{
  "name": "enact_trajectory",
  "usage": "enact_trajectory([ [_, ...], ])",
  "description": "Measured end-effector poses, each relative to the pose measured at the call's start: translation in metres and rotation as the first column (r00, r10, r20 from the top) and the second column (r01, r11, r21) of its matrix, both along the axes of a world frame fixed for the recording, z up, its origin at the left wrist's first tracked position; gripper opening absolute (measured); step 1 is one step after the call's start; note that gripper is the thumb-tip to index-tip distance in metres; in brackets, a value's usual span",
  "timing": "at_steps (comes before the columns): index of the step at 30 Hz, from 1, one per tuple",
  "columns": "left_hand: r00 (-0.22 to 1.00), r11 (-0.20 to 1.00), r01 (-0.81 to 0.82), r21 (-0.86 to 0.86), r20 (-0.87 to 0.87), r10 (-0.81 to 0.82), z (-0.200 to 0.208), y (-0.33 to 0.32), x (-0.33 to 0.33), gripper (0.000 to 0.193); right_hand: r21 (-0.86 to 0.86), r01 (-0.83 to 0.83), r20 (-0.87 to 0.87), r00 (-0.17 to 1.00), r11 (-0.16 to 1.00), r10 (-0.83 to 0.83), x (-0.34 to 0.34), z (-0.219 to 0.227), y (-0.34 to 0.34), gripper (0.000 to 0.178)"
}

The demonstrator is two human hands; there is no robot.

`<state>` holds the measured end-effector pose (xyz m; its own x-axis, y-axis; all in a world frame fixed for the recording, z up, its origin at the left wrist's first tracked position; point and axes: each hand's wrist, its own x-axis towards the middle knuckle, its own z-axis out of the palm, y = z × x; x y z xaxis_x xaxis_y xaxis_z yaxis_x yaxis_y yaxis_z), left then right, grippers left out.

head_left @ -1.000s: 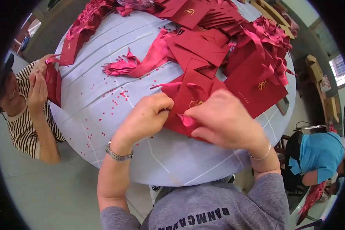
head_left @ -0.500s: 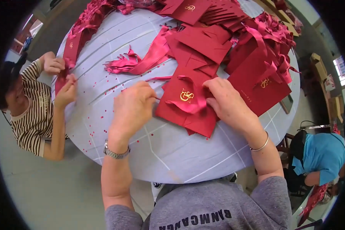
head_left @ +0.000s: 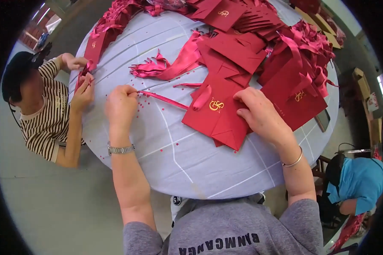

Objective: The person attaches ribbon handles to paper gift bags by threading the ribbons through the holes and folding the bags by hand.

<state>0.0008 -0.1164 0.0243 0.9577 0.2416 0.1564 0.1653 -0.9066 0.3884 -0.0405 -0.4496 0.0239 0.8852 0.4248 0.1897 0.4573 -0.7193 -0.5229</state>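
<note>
Worn head view, round desk (head_left: pixel 225 174) under a pale blue-grey cloth, creased, with thin white lines crossing it. Work lies right of centre, toward the near edge: a flat red bag (head_left: pixel 230 127), stiff matte card or paper, roughly rectangular, set askew, with a shiny gold emblem (head_left: pixel 216 105) on its face.

Left hand (head_left: pixel 122 102), left of the bag: grip pinching the end of a satin ribbon (head_left: pixel 164 98), drawn out nearly straight and narrow to the bag's left side. A short pink loop (head_left: pixel 203 97) of similar sheen stands by the emblem. Metal link watch (head_left: pixel 121 149) on that wrist.

Right hand (head_left: pixel 259 110), at the bag's right side: grip slightly spread, thumb and forefinger curved apart; whether the fingertips touch the card is hard to judge. Smooth rigid bangle (head_left: pixel 292 158) on that wrist.

Beyond the bag, toward the far edge: ribbon bundle (head_left: pixel 170 72), glossy, ends ragged; overlapping red bags (head_left: pixel 232 53), sharp-cornered. Toward the right edge: larger red bag (head_left: pixel 291 108) with ribbon tangles above it. Small red discs (head_left: pixel 161 150) scattered on the cloth. At the left edge, a co-worker (head_left: pixel 47 106) in striped knit handles red material.
</note>
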Motion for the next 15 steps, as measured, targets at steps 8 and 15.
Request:
enact_trajectory([
  [8, 0.762, 0.854, 0.487, 0.183, 0.388, -0.518, 0.001, -0.059, 0.004, 0.018, 0.021, -0.006, -0.032, 0.999, 1.0, 0.006, 0.0, -0.001, -0.001, 0.032],
  [15, 0.822, 0.82, 0.519, 0.242, 0.123, -0.557, -0.01, -0.079, 0.042, 0.008, -0.021, -0.007, -0.017, 1.0, 1.0, 0.007, 0.0, 0.0, -0.002, 0.033],
])
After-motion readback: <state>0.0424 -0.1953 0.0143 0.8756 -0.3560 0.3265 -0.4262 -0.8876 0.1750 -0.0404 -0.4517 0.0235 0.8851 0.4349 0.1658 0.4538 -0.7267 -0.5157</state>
